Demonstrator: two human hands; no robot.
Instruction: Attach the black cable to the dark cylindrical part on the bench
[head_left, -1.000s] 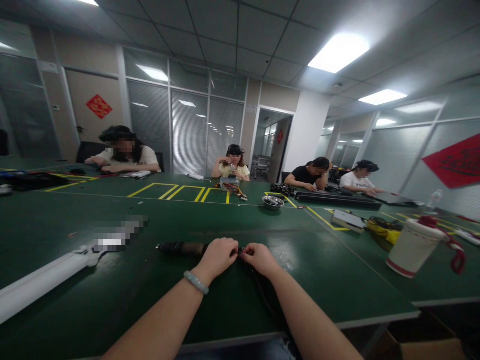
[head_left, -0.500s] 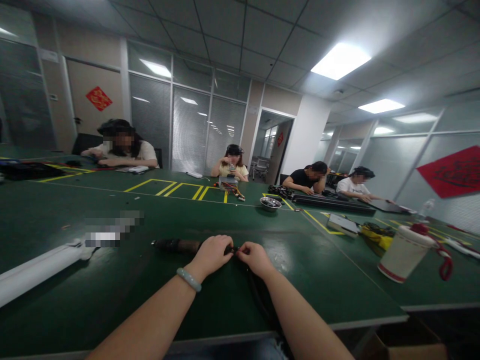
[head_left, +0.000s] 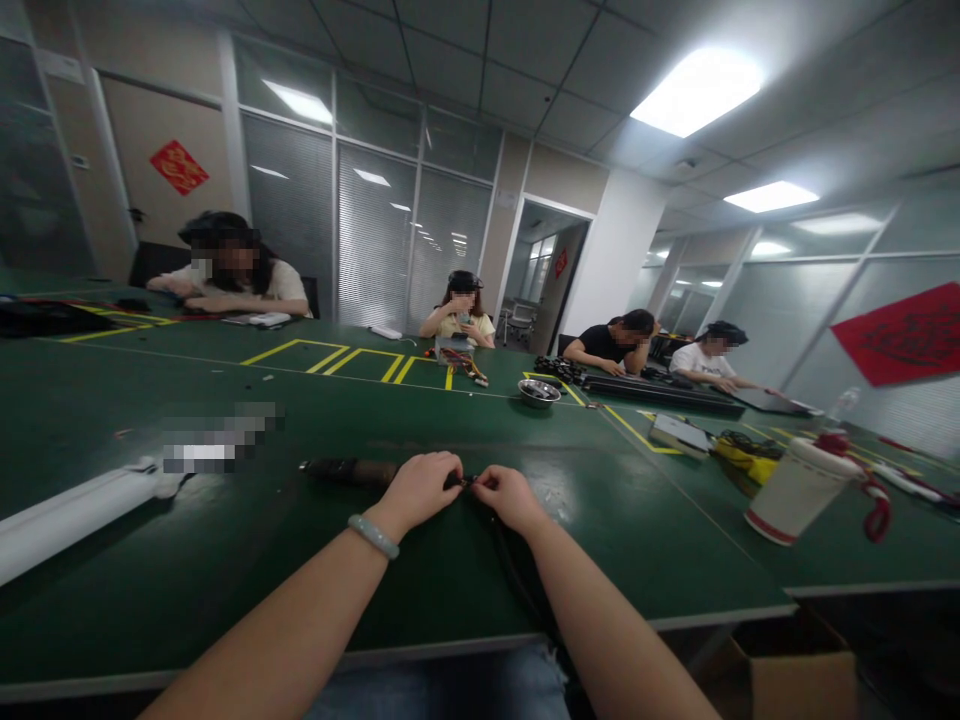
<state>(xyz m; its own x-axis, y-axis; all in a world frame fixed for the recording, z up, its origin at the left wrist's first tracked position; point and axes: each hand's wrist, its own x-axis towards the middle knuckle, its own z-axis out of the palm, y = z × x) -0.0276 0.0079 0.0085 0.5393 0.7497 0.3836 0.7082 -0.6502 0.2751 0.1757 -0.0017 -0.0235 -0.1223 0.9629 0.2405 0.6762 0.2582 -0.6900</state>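
Head view. The person's left hand and right hand meet on the green table, fingertips facing each other. Between them lies a small dark part, pinched from both sides by thumb and fingers; what the part is remains too small to tell. The left hand also lies over the near end of a dark cylindrical tool, which rests flat on the table and runs off to the left. A pale bracelet circles the left wrist. A black cable runs from under the right hand toward the table's near edge, beside the right forearm.

Left of the tool, well apart, lies a long white strip, its far end covered by a blurred patch. To the right, near the table's edge, stands a white cup with a red strap. Beyond it lie a yellow object and a flat grey box. A metal bowl sits farther out, past the hands, beside yellow floor-tape lines marked on the table. Four other people sit along the far side, their hands on their own work. Nothing stands between the camera and the two hands.
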